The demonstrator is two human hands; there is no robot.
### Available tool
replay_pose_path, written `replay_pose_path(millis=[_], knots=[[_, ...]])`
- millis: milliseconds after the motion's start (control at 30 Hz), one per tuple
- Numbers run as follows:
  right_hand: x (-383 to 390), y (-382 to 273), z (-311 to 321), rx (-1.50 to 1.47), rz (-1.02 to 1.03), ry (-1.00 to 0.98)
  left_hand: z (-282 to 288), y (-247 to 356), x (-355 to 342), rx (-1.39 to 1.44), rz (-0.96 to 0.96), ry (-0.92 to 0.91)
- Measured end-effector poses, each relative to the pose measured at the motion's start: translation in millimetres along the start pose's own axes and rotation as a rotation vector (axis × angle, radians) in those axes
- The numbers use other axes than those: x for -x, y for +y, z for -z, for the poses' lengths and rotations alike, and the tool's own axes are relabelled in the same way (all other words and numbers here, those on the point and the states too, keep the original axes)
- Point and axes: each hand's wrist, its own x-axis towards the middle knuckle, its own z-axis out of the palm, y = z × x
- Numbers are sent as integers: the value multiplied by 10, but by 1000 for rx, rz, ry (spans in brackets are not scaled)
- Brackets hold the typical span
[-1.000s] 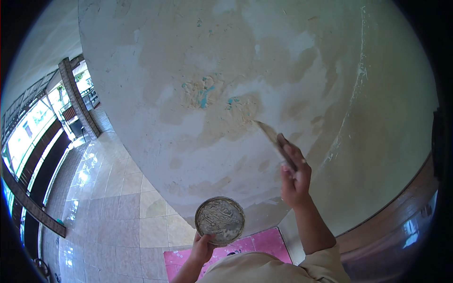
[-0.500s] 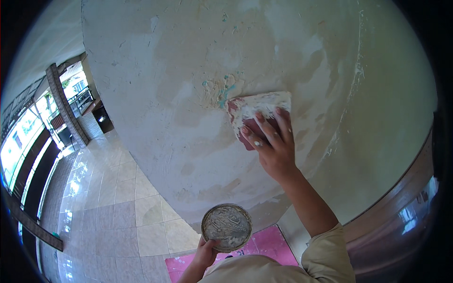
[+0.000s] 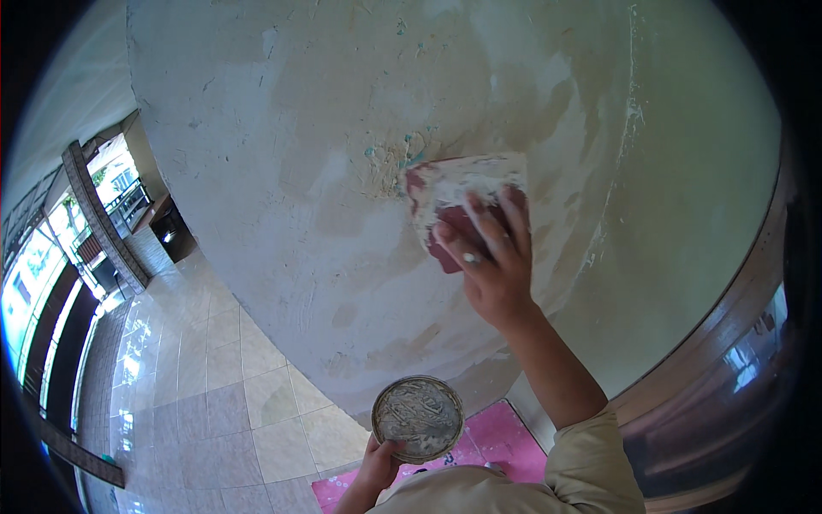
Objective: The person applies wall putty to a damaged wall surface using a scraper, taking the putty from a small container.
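Our right hand [image 3: 492,265] presses the red scraper [image 3: 454,206] flat against the wall [image 3: 282,171], fingers spread over it; half a second ago it sat slightly lower. Our left hand [image 3: 381,467] grips the round tin [image 3: 418,418].

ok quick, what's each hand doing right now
Left hand: closed on the round dish, held from below.
Right hand: fingers spread, pressing the red scraper flat on the wall.

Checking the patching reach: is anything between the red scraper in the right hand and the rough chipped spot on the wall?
Nothing visible. The red scraper, pressed flat by the right hand, lies on the wall with its left edge right beside the rough chipped spot.
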Motion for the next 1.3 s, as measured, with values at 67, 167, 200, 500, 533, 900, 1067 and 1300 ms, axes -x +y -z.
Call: replay_pose_path(millis=[67, 167, 200, 500, 533, 900, 1067, 1300], knots=[[-2, -19, -64, 57, 8, -51, 20, 1, -12, -21, 4, 2], [28, -21, -76, 51, -28, -76, 25, -2, -28, -15, 5, 8], [47, -47, -60, 52, -28, -74, 35, 4, -32, -16, 4, 7], [134, -17, -93, 110, -46, -32, 85, -10, -74, -37, -9, -5], [152, -20, -57, 153, -45, -27, 49, 8, -60, -15, -4, -8], [211, -25, -16, 161, -91, -42, 103, 30, -110, -46, -8, 1], [220, 7, 48, 184, -27, -51, 11, 105, -74, -24, 29, 14], [351, 55, 429, -201, -250, 134, 10, 123, -72, -65, -26, 2]])
